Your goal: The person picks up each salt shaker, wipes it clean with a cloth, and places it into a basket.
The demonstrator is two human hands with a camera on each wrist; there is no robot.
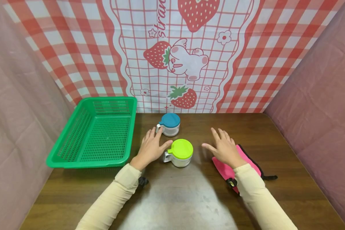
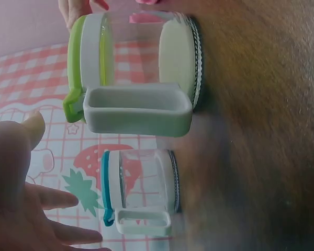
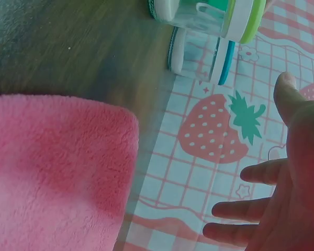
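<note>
Hovering left hand [image 1: 150, 148] beside lime-lidded jar [image 1: 182, 154]

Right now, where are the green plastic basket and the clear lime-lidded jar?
Green plastic basket [image 1: 107, 137]: head view, on its mesh bottom.
Clear lime-lidded jar [image 1: 182, 149]: head view, on its round lid.

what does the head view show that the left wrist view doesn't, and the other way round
Only the head view shows the green basket, both sleeves and the black tab beside the pink cloth.

Only the left wrist view makes out the twisted trim round the jars' bases.

Both show the lime-lidded jar, the blue-lidded jar, the left hand, at least part of the right hand, the strawberry backdrop, the wooden table and some pink.
</note>
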